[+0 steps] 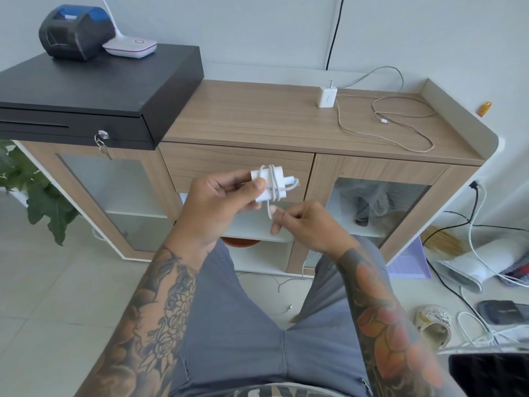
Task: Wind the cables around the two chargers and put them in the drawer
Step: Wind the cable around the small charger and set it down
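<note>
The charger sits gripped in my left hand before the closed drawer, while my right hand pinches its cable's loose tail. I should tuck that end snugly under a wrap. Farther off, the second charger lies unwound on the cabinet top.

Charger glossy plastic; cabinet top matt woodgrain.

Second charger on worktop, rear right; cash drawer at left, printer on it; drawer below, probably closed.
</note>
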